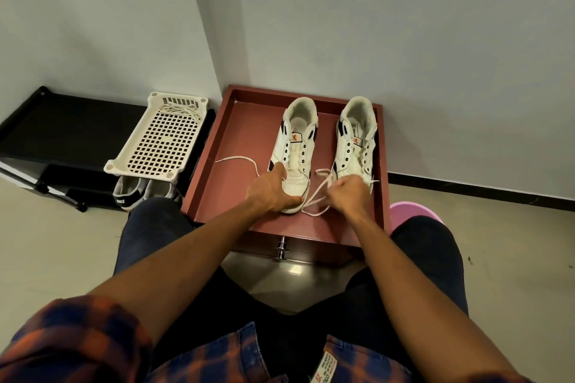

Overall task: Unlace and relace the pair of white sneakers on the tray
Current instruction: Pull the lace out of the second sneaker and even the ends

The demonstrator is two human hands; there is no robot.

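The left sneaker (294, 146) stands on the tray (236, 146), heel far and toe near, its visible eyelets bare. The left hand (270, 191) grips its toe from the left, thumb stretched along the side and fingers curled round the near end of the sole. Just right of that toe a loose lace (314, 204) loops and crosses on the tray floor. It runs up into the right hand (351, 193), whose fingers are curled round it in a fist. Another stretch of it trails left past the left hand. The right hand covers the toe of the right sneaker (356, 137), which stands parallel to the first.

Left of the tray a white perforated basket (124, 162) holds a second lace (180, 109) at its far end. Dark shoes (124, 196) sit below the basket, beside a black shelf (62, 127).
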